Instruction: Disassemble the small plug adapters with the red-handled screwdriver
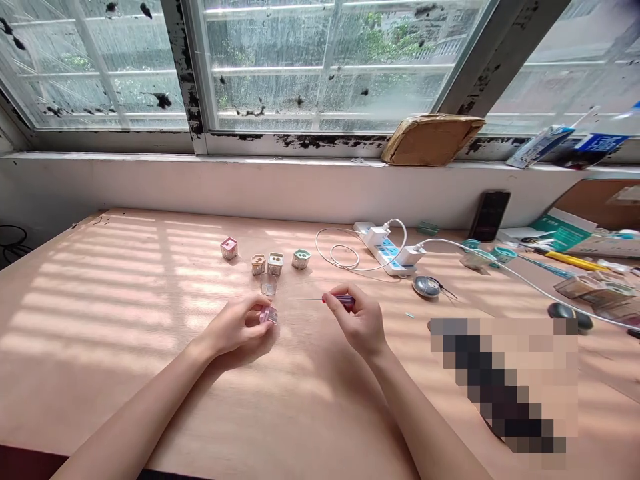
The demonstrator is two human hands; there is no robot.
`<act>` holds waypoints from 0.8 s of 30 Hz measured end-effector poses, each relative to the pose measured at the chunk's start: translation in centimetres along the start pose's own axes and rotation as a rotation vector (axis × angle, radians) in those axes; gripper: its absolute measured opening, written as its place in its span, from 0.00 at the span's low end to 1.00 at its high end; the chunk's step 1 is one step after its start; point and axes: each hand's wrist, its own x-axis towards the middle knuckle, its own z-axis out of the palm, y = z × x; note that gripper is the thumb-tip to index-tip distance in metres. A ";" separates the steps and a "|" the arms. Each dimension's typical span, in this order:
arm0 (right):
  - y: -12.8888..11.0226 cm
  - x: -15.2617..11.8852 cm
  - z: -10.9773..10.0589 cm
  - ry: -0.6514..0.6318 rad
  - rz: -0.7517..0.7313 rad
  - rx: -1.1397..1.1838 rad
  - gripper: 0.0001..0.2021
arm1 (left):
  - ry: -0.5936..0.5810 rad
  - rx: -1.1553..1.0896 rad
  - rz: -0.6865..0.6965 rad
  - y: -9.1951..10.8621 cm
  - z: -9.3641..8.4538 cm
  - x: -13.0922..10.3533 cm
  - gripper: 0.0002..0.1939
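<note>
Between the fingers of my left hand (243, 325) is a small pink translucent pencil sharpener (269, 315), its end facing right. My right hand (357, 320) grips the dark red handle of a screwdriver (345, 301). The thin shaft points left toward the sharpener, and its tip is apart from it. Just beyond my left hand stands a clear small cup-like cover (269, 284). Behind it are a yellowish sharpener (259, 264) and a pale one (275, 263). A pink-topped sharpener (229, 248) sits farther left, a green-topped one (301, 259) to the right.
A power strip (393, 252) with white plugs and a looping cable lies at the back. Right of it are a round dark metallic object (427, 287), an upright phone (490, 215) and a yellow pen-like tool (570, 259). A blurred-out dark object (500, 380) lies near my right forearm.
</note>
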 end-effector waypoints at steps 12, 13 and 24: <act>4.9 1.5 1.4 0.103 0.286 0.337 0.21 | 0.313 0.141 0.110 1.3 -4.7 3.8 0.18; 5.0 1.5 1.3 0.104 0.292 0.346 0.21 | 0.296 0.195 0.069 1.5 -4.7 4.4 0.17; 5.5 1.8 1.0 0.154 0.327 0.457 0.20 | 0.063 0.630 -0.133 3.6 -2.7 7.7 0.14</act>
